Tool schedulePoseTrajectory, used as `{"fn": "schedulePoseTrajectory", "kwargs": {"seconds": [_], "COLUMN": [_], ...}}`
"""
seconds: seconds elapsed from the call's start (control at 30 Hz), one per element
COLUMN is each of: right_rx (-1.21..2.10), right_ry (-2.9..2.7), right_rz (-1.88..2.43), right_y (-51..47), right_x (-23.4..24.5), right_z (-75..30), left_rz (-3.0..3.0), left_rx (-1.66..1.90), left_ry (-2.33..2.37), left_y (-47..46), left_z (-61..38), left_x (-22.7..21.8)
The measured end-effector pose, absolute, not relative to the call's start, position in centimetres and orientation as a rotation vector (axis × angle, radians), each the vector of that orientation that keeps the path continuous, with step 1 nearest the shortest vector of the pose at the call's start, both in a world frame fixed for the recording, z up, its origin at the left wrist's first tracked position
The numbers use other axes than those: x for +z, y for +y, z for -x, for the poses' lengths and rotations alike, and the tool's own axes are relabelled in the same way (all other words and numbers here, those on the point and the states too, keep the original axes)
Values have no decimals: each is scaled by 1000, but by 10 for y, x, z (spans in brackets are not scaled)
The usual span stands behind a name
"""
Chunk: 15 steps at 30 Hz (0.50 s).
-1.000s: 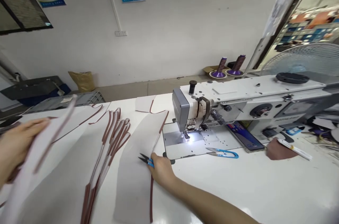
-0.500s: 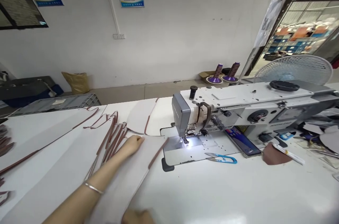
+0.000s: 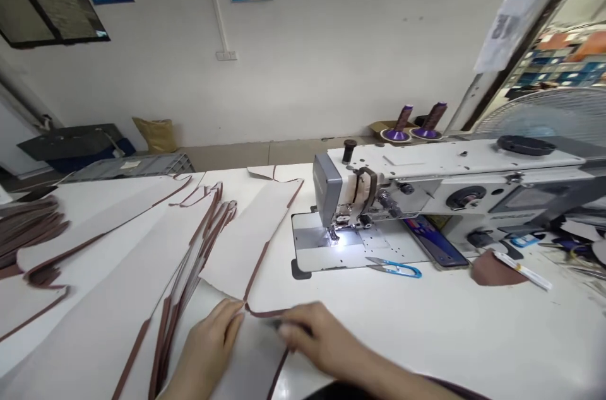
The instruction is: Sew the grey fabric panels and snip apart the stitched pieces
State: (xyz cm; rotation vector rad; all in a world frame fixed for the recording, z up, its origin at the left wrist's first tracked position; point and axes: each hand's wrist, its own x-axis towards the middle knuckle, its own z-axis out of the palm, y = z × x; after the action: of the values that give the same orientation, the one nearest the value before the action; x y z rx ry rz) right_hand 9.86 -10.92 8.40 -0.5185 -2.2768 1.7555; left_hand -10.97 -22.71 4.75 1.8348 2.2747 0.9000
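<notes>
Along the bottom and left of the frame runs a white table [image 3: 416, 337], with a sewing machine [image 3: 426, 188] at center right, its needle area lit. Behind it, at upper right, stand a fan [image 3: 534, 113] and two thread cones [image 3: 416, 125] on purple bases. White panels [image 3: 95, 299] edged in brown trim overlap across the table's left half, and a bundle of brown strips [image 3: 33, 229] sits at the far left edge. Just left of the machine, one panel [image 3: 250, 242] lies slanted, its lower end under both hands. The left hand [image 3: 208, 349] rests on it with fingers together, their tips at a corner in the trim. The right hand [image 3: 322, 334] lies just beside, fingers curled over the trim; something dark shows beneath them, too hidden to name, and whether either hand grips cannot be told. Blue-handled snips [image 3: 394, 269] lie near the machine's plate, close to a phone [image 3: 433, 242] and a brown scrap [image 3: 497, 270].
</notes>
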Motion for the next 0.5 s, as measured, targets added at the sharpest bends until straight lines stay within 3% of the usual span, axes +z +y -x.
{"fn": "schedulePoseTrajectory", "kwargs": {"seconds": [0.07,0.27,0.5], "right_rx": [1813,2477,2663], "right_ry": [-2324,-2307,-2223], "right_rz": [653,523,343], "right_y": [-88,-73,-77], "right_x": [75,59,68], "right_z": [-93,-74,-68], "left_rz": [-1933,-1986,-1917], "left_rx": [902,1071,1070], "left_ry": [2342,2380,2194], "left_y": [-250,-267,-269], "left_z": [95,70,76], "left_x": [52,68,67]}}
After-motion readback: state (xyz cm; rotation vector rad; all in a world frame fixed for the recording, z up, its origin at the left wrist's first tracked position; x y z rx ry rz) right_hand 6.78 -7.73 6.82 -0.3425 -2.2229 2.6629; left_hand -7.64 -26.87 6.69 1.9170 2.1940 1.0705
